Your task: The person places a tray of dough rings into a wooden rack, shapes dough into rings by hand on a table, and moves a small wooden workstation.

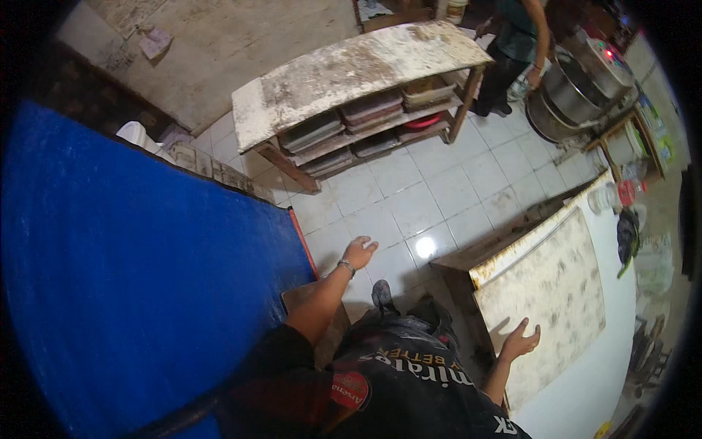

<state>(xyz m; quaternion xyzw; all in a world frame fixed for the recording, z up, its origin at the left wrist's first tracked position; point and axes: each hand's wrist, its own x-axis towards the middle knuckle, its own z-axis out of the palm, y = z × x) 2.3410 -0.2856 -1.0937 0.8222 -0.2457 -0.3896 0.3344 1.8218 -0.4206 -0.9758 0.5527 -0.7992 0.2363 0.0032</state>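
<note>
My left hand hangs in the air over the tiled floor, its fingers loosely apart with nothing in them. A band circles that wrist. Off to the right, my right hand is held above a pale board mottled with dark spots, which lies on a white-topped table. Its fingers are spread and hold nothing; whether they touch the board I cannot tell. Along my left side stretches a large blue surface with a red strip at its near corner.
Ahead stands a flour-dusted table with several trays on its shelves. A co-worker is beside a large metal mixer bowl at the far right. A red-topped jar and a dark bag sit along the right table's far edge.
</note>
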